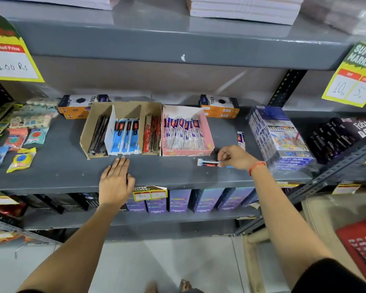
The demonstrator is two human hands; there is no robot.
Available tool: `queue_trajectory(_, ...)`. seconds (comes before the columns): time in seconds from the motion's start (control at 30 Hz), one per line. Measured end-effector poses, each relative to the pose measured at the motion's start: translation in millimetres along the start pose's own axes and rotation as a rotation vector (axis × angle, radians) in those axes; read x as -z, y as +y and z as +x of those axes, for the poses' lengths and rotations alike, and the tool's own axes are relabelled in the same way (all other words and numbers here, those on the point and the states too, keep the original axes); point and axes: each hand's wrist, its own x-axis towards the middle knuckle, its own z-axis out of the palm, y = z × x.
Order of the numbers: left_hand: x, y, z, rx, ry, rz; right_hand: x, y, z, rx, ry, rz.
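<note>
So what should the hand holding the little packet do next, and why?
Probably lift the packet off the shelf and carry it left toward the pink box. The right hand pinches it, it lies loose outside the boxes, and similar packets stand filed in that box. The left hand just rests flat.

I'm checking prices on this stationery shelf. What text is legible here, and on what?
"100 Rs": upper-left sign.
"SUPER MARKET", "10", "5": upper-right sign.
"SUPER MARKET", "10", "5": shelf-edge tag.
"TRIO": orange box.
"Fab": dark packs.
Too blurred: print on the packet the right hand pinches.
</note>
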Motion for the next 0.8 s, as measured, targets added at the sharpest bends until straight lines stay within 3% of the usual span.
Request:
queue_trajectory(0.2,-2.2,0.2,1.3,0.008,0.024,0.002,-29.8,-27.5,-21.3,-0.02,0.273,0.666)
queue_trajectory(0.4,-4.0,-1.5,1.4,0.013,0.015,0.001,-62.2,-86.3,-25.1,-0.06,0.469,1.143)
queue_trajectory(0.6,-3.8,-5.0,1.2,-0.003,-0.01,0.029,-78.7,-135.7,-21.0,-0.035,0.441,1.336)
queue_trajectory(0.8,-1.8,-7.5,1.6,-0.023,-0.058,0.054,-80.5,-165.5,-8.6,-0.007,0.444,1.273)
